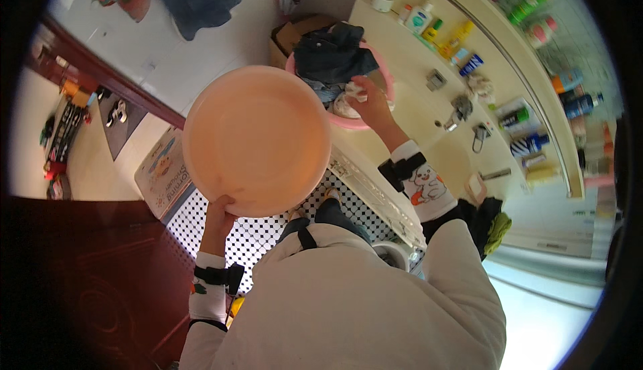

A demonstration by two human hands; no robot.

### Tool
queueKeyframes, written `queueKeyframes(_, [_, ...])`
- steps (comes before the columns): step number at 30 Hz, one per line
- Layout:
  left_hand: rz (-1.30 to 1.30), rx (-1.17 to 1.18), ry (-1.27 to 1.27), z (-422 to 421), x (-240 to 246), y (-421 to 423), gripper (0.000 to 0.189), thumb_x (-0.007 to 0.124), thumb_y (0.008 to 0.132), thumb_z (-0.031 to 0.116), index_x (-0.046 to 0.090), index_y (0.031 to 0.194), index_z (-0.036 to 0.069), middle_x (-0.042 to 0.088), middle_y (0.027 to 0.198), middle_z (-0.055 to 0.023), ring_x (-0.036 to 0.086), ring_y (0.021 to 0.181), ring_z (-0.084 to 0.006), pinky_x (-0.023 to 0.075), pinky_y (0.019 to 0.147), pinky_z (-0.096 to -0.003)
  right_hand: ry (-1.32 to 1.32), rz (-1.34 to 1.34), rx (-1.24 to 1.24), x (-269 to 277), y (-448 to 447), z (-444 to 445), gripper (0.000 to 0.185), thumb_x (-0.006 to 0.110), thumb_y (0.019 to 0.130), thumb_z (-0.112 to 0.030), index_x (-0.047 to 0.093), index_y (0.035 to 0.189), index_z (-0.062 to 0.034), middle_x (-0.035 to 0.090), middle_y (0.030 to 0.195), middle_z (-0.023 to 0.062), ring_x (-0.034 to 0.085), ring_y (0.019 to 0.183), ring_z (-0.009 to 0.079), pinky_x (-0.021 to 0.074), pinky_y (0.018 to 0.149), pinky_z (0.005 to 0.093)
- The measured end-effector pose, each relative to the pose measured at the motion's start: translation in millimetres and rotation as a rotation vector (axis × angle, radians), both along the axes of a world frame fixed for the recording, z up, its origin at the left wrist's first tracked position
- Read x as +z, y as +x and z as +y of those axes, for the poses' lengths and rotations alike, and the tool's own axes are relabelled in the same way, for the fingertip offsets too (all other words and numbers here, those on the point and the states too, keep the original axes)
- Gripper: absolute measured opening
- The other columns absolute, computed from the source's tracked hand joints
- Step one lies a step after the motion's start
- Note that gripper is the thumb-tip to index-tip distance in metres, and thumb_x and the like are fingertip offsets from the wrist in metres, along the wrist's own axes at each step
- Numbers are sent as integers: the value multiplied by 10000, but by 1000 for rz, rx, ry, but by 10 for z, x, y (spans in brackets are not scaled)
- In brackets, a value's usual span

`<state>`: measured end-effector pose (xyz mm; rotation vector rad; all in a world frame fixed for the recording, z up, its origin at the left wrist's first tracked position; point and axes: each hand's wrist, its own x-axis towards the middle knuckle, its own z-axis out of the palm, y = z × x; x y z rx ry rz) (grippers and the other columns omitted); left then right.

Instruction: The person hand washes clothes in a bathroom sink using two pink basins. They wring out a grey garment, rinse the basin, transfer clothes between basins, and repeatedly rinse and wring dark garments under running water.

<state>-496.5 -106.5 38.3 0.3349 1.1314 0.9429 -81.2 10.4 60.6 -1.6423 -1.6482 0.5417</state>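
Observation:
My left hand (pixel 221 214) grips the near rim of an orange-pink plastic basin (pixel 258 141), which is held up over the floor with its inside facing me and nothing in it. My right hand (pixel 370 102) is at a pink basin (pixel 388 71) on the counter, its fingers on a white cloth item (pixel 354 91). Dark blue clothes (pixel 334 53) fill the top of that pink basin, with lighter denim (pixel 321 89) below them. A white rounded piece (pixel 346 107) lies near my fingertips.
The washbasin with its faucet (pixel 450 124) is to the right, below shelves of bottles (pixel 419 17). A cardboard box (pixel 281 38) stands behind the pink basin. At left are a door frame (pixel 115 76), a printed mat (pixel 166 171) and a dark red door (pixel 100 269).

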Motion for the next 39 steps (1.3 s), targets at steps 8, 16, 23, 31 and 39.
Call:
queueKeyframes(8, [33, 319, -78, -257, 12, 223, 444, 493, 724, -12, 442, 1164, -12, 582, 1014, -125, 624, 772, -231, 552, 614, -301, -184, -578, -35, 166, -205, 879, 862, 774, 643, -317, 313, 1367, -241, 366, 1327, 216, 328, 1199, 528, 391, 937, 545])
queueKeyframes(16, [22, 416, -26, -452, -138, 339, 495, 474, 732, -2, 388, 1217, -47, 544, 1076, -169, 626, 851, -275, 566, 611, -332, 87, -302, 125, -38, 90, 1432, 597, 723, 647, -192, 506, 1189, -70, 577, 1079, 179, 555, 1026, 348, 453, 884, 405])
queueKeyframes(23, [1, 366, -39, -428, -209, 225, 486, 470, 739, 2, 379, 1213, -49, 535, 1090, -179, 620, 908, -304, 578, 702, -374, 430, -89, -79, 602, 611, 1549, 474, 708, 636, -143, 586, 1083, -42, 599, 1035, 187, 569, 976, 357, 452, 862, 397])
queueKeyframes(31, [-32, 322, -46, -287, -196, 262, 505, 464, 742, -5, 360, 1233, -51, 524, 1120, -188, 606, 965, -330, 570, 777, -437, -124, -437, -139, 173, 875, 1222, 755, 762, 677, -325, 414, 1285, -44, 463, 1193, 281, 512, 1030, 440, 442, 878, 462])
queueKeyframes(39, [1, 243, -75, -228, -356, 167, 502, 462, 736, -15, 362, 1227, -50, 522, 1118, -184, 605, 970, -324, 577, 762, -426, -349, -719, 270, -134, 223, 305, 802, 763, 633, -256, 361, 1327, -221, 425, 1227, 191, 464, 1120, 435, 452, 886, 469])
